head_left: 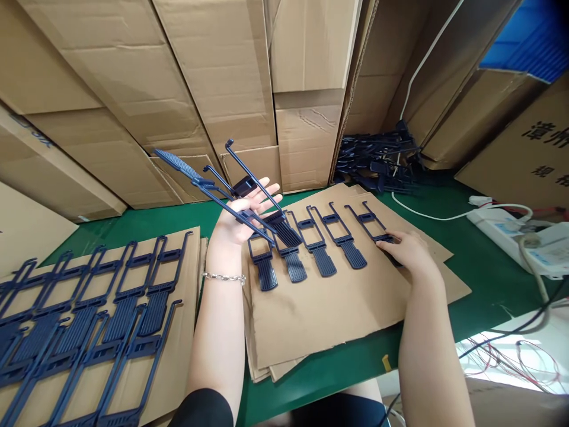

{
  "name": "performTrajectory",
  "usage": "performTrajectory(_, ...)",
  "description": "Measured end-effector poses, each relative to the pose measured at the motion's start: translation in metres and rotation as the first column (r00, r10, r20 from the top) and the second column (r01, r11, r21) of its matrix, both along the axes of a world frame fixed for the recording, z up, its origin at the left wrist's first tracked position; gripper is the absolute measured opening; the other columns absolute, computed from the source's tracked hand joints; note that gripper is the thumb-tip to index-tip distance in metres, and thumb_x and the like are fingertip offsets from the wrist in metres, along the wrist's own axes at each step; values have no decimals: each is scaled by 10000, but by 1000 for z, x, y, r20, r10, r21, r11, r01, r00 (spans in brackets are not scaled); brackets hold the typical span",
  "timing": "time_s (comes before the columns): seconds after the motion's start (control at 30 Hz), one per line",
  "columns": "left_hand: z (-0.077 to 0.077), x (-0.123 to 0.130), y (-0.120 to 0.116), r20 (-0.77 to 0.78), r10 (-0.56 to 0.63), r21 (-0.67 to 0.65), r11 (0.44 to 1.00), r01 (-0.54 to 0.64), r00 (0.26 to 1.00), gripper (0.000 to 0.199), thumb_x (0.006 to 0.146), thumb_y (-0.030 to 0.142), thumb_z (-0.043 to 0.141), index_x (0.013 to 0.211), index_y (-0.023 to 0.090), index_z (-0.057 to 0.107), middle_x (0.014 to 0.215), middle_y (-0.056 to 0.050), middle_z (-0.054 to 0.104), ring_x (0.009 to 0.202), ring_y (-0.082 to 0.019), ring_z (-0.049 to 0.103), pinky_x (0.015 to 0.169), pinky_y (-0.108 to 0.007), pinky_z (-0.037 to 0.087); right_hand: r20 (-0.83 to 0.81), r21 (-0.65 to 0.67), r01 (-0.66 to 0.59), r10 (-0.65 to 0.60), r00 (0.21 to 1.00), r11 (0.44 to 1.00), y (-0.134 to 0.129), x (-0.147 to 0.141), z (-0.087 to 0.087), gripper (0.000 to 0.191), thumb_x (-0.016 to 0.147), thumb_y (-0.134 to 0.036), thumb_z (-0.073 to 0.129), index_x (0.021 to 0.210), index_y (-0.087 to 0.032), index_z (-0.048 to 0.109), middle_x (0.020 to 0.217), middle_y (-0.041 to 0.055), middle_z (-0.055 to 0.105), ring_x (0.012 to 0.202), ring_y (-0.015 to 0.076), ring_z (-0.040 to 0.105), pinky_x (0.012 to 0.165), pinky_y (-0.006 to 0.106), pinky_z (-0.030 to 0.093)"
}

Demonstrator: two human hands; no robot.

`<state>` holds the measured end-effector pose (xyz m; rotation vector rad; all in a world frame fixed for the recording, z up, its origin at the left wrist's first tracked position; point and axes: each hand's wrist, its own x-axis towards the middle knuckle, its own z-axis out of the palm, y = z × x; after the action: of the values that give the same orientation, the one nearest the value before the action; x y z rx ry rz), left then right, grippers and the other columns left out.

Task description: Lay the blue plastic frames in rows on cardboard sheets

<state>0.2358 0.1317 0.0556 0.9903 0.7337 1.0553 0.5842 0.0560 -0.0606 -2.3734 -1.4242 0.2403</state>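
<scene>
My left hand (249, 213) is raised above the cardboard, with two dark blue plastic brackets (178, 163) hooked between thumb and palm. Its fingers are partly spread, and the brackets point in different directions. Several similar brackets (324, 261) lie side by side on a cardboard sheet (329, 320), ribbed paddle ends toward me. At the right end of this row, my right hand (406, 252) has its fingers closed on the paddle end of a flat-lying bracket (368, 219). That paddle is mostly hidden under the hand.
At the left, another cardboard sheet (186, 284) bears rows of brackets. A heap of brackets (377, 157) lies at the back among cardboard boxes (222, 71). A white power strip (515, 234) with cables stands at the right on the green table (311, 391).
</scene>
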Motion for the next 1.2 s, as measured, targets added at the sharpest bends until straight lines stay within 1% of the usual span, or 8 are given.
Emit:
performTrajectory(0.2,2,4,-2,8,-10,-24,1000,11,1000,730,643,-6,397,1359,131,368,1252,-103,538,1077,-238,559,946,-402,450,-188,50,-80,88,978,996,2,-21,8,486,756,-339,572,1207,-159,565,1279,118,515,1186,298,459,1001,432,360)
performTrajectory(0.5,0,2,-2,10,-72,0,997,72,997,807,656,-5,405,1422,184,233,1110,-93,626,825,-183,652,722,-283,531,-207,94,-117,134,969,989,5,-43,10,510,758,-300,554,1238,-129,532,1246,135,538,1156,279,490,966,398,393)
performTrajectory(0.83,-7,29,-4,67,-93,-47,994,96,993,757,626,-20,411,1361,159,375,995,-78,667,820,-183,648,884,-365,476,-160,175,-143,172,972,974,15,-49,-1,452,763,-278,531,1196,-149,553,1250,131,521,1181,270,453,988,405,355)
performTrajectory(0.9,-12,41,-8,73,-163,-54,984,167,984,706,628,-1,429,1318,147,440,1021,-98,659,879,-210,640,913,-380,455,-131,260,-118,156,979,958,15,-53,3,432,777,-311,508,1177,-160,564,1263,134,501,1205,274,421,1010,422,320)
performTrajectory(0.97,-18,53,-11,85,-254,-54,964,259,963,643,638,28,449,1273,121,490,1047,-128,647,940,-241,622,921,-390,444,-187,416,-89,180,966,905,13,-61,12,372,803,-356,469,1093,-170,608,1201,121,539,1158,254,459,995,408,337)
performTrajectory(1.03,-23,64,-15,89,-329,-52,941,334,940,583,655,56,462,1233,105,524,1052,-147,641,976,-259,608,913,-389,446,-381,507,-81,307,872,858,9,-73,23,344,812,-433,455,938,-178,649,1005,93,619,973,223,562,890,376,424)
performTrajectory(1.13,-26,76,-20,74,-370,-79,923,376,926,518,669,70,477,1180,97,560,1011,-152,651,965,-259,611,871,-370,468,-651,503,-218,533,541,836,1,-94,36,362,751,-537,538,731,-185,621,698,30,611,684,172,574,702,326,476)
performTrajectory(1.2,-25,80,-22,62,-374,-117,918,379,925,462,687,86,485,1139,79,580,960,-156,660,936,-254,620,841,-358,482,-710,521,-308,605,361,796,-3,-106,41,327,699,-512,625,717,-186,601,681,11,604,680,162,571,695,307,473)
